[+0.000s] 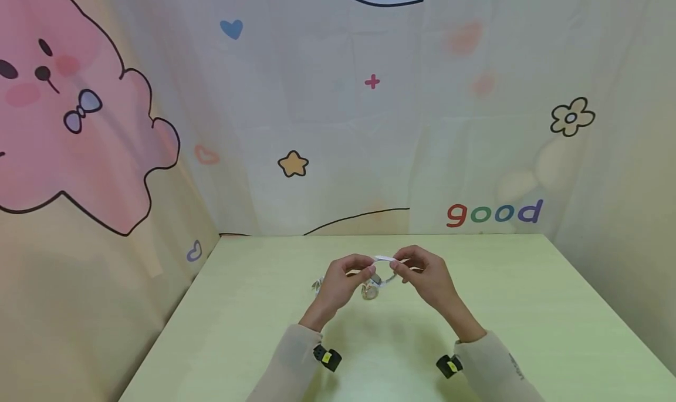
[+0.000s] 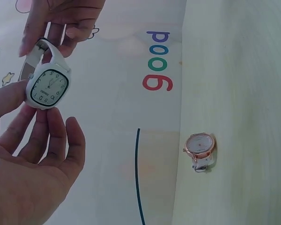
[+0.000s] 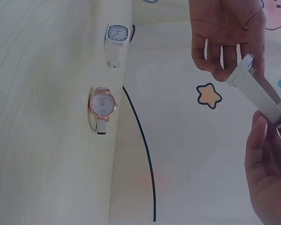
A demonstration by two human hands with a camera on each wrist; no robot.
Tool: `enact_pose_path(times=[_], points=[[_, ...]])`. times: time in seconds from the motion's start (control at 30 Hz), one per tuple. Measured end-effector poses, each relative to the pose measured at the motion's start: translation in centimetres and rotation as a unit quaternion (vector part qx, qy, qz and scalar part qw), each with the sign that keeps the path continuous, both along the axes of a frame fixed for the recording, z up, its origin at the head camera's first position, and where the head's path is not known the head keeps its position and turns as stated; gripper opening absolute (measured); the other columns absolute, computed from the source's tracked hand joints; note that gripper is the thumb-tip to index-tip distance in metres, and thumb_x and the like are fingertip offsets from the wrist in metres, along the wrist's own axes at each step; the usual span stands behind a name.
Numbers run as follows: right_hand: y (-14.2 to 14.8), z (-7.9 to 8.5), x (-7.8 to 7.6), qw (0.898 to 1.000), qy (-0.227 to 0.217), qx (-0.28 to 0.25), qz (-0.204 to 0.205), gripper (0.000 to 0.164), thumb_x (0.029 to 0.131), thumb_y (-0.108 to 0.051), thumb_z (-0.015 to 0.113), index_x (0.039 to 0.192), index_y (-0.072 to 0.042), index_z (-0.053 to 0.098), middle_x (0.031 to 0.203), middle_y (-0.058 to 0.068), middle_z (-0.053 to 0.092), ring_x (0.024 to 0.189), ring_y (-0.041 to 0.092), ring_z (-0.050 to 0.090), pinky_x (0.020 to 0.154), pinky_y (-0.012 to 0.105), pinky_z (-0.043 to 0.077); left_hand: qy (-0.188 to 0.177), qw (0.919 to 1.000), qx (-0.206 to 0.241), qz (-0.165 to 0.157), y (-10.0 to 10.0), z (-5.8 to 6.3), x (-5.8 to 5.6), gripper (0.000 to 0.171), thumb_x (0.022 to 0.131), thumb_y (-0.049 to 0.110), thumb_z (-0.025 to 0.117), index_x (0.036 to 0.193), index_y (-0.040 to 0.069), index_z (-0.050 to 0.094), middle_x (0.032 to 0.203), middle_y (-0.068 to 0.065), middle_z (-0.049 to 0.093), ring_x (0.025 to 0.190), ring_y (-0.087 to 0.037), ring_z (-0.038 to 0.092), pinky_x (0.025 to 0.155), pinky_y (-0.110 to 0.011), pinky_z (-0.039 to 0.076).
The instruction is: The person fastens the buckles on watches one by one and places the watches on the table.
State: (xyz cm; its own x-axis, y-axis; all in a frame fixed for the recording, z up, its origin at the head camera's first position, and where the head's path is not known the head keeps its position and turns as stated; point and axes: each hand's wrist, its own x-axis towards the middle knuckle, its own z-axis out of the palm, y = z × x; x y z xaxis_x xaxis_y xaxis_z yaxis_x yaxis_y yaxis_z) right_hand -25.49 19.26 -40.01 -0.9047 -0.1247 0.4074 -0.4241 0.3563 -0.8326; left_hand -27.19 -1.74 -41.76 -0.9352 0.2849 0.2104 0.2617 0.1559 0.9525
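Both hands hold a white wristwatch (image 2: 49,89) up above the table, its strap making a loop in the head view. The left hand (image 1: 340,281) pinches the case, which has a rounded-square white dial with a black rim. My right hand (image 1: 430,276) pinches the strap end near the buckle with thumb and fingers. The white strap (image 3: 260,96) shows from its outer side in the right wrist view. Below the hands, a round rose-gold watch (image 3: 103,104) with a white strap lies on the table. Another white square-faced watch (image 3: 117,33) lies beside it, mostly hidden behind the left hand in the head view.
The pale green table (image 1: 237,355) extends around the hands to a cloth backdrop (image 1: 338,120) at its far edge. That cloth is printed with a star, hearts, a flower and the word "good". Black wrist cameras (image 1: 327,358) sit at both sleeves.
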Motion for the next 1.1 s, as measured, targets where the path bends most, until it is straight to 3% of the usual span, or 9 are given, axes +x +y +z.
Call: enact_pose_path(times=[0.23,0.47,0.73,0.97,1.1], points=[[-0.2,-0.4,-0.1,0.999,0.032,0.025,0.005,0.018,0.091,-0.017,0.071,0.107,-0.008,0.073,0.1,0.009,0.074,0.084,0.007,0.068,0.077,0.019,0.056,0.012,0.9996,-0.026,-0.002,0.2,0.1,0.1,0.021,0.094,0.022,0.067,0.113,0.012,0.07,0.107,-0.008,0.07,0.103,-0.015,0.062,0.093,-0.033,0.053],[-0.2,-0.8,-0.1,0.997,0.071,0.024,-0.002,0.016,0.09,-0.014,0.071,0.104,-0.008,0.075,0.098,0.009,0.076,0.084,0.007,0.069,0.077,0.019,0.056,0.008,0.9987,-0.048,-0.014,-0.3,2.3,2.1,0.024,0.093,0.019,0.069,0.111,0.003,0.069,0.109,-0.012,0.071,0.105,-0.025,0.063,0.09,-0.035,0.054],[-0.3,-0.6,0.0,0.998,0.065,0.018,0.007,0.013,0.091,-0.014,0.07,0.103,-0.011,0.075,0.098,0.006,0.074,0.083,0.005,0.067,0.077,0.019,0.056,0.007,0.9996,-0.026,0.001,-0.2,2.1,2.0,0.023,0.095,0.018,0.065,0.112,0.002,0.069,0.108,-0.012,0.07,0.105,-0.023,0.062,0.094,-0.037,0.052],[-0.6,-0.5,0.0,0.998,0.055,0.031,0.027,0.011,0.092,-0.018,0.07,0.101,-0.015,0.075,0.096,0.002,0.074,0.082,0.009,0.065,0.076,0.022,0.056,0.018,0.9991,-0.039,-0.006,0.2,0.2,0.1,0.021,0.095,0.021,0.065,0.112,0.009,0.07,0.112,-0.009,0.069,0.107,-0.021,0.061,0.097,-0.037,0.052],[-0.7,-0.6,0.0,0.997,0.055,0.041,0.026,0.01,0.092,-0.018,0.069,0.101,-0.015,0.074,0.096,0.002,0.074,0.083,0.01,0.066,0.077,0.021,0.056,0.018,0.9993,-0.029,-0.012,0.2,-0.3,0.0,0.022,0.096,0.026,0.065,0.113,0.011,0.069,0.113,-0.006,0.069,0.107,-0.021,0.063,0.098,-0.037,0.052]])
